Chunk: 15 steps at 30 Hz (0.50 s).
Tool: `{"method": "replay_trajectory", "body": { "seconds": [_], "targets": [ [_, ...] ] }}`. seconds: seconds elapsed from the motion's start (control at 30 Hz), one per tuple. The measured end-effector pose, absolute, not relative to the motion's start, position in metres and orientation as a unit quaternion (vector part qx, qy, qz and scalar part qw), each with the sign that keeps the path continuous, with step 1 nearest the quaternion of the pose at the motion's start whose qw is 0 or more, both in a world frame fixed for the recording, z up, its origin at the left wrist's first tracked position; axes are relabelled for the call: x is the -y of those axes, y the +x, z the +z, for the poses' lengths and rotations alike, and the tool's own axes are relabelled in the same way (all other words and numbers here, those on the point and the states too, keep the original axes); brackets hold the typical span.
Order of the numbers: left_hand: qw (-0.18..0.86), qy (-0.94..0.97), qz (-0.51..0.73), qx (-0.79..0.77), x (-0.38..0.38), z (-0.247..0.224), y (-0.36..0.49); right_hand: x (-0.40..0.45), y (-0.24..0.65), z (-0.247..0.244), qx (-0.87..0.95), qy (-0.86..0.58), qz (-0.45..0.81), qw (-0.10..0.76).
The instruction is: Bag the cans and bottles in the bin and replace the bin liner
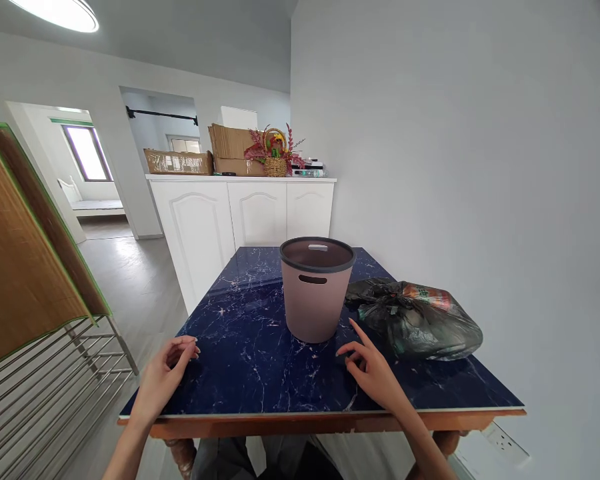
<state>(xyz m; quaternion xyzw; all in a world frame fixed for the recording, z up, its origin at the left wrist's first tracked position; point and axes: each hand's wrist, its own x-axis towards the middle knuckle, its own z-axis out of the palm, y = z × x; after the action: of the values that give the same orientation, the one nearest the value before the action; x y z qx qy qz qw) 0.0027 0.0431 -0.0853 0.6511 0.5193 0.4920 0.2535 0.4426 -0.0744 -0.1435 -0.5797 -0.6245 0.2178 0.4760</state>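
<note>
A pinkish-brown bin (pixel 314 307) with a dark rim stands upright on the blue marbled table (pixel 240 373). Its inside looks bare where it shows. To its right lies a knotted black plastic bag (pixel 425 327), filled with things I cannot make out. My left hand (pixel 169 367) rests at the table's left edge, thumb and fingers curved towards each other, holding nothing I can see. Just right of the bin's base, my right hand (pixel 367 367) hovers low over the table with fingers apart and nothing in it, touching neither bin nor bag.
Behind the table, a white cabinet (pixel 260 210) carries cardboard boxes (pixel 179 162), a flower basket (pixel 275 165) and a plastic bottle (pixel 310 173). A metal rack (pixel 100 353) with a large brown panel (pixel 25 247) stands left. A grey wall rises on the right.
</note>
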Motion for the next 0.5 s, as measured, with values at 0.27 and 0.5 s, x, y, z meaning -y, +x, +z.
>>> {"method": "replay_trajectory", "body": {
  "seconds": [0.27,0.5],
  "targets": [
    [0.253,0.656,0.489,-0.516,-0.042,-0.087,0.001,0.017,0.448,-0.138,0.621,-0.573,0.291,0.449],
    [0.26,0.652,0.486,-0.52,-0.044,-0.09,-0.001,0.021,0.437,-0.14,0.659,-0.579,0.248,0.412]
  ]
}}
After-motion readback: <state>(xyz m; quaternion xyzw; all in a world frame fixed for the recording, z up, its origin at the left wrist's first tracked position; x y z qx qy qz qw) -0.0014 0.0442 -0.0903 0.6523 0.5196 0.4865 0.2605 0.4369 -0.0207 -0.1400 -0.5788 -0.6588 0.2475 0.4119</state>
